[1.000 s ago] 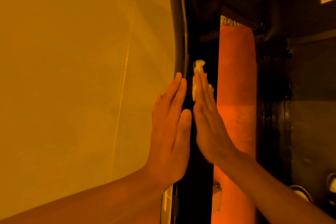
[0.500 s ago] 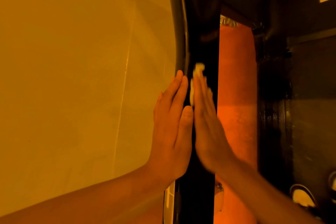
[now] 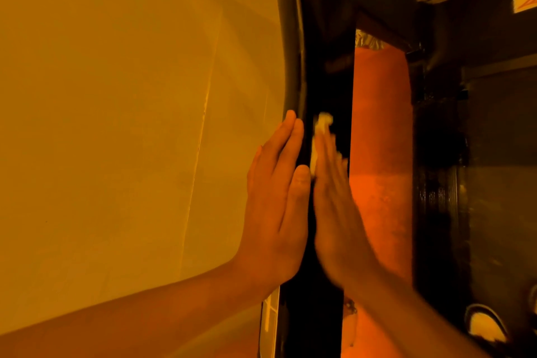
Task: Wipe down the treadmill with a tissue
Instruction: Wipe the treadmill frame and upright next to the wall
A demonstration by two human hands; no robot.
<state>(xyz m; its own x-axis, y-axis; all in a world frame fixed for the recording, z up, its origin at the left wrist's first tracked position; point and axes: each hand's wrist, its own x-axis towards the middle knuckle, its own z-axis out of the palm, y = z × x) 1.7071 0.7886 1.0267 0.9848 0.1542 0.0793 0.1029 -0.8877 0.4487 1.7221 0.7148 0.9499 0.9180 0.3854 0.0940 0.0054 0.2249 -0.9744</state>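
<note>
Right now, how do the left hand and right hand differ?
The left hand is bare and flat on the pale panel; the right hand presses a tissue onto the dark treadmill strip. The left hand looks sharp, the right hand blurred. Both have straight fingers pointing the same way.

**Person: two hands and forearms, head view**

- Left hand (image 3: pixel 276 212): bare, shown from the back. Long, slim fingers. The thumb is in sharp focus, with a rounded tip. Faint tendon lines run from the knuckles toward the wrist.
- Right hand (image 3: pixel 334 212): bare, shown edge-on. Its outline is soft with blur, most of all at the fingertips and the heel of the palm, so nail and knuckle detail cannot be made out.
- Left forearm (image 3: pixel 145 314): uncovered from the wrist to the frame edge, broadening toward the lower left corner.
- Right forearm (image 3: pixel 406 314): uncovered from the wrist to the lower right edge, slender and slightly blurred.
- Lighting: everything is under an amber-orange cast.
</note>
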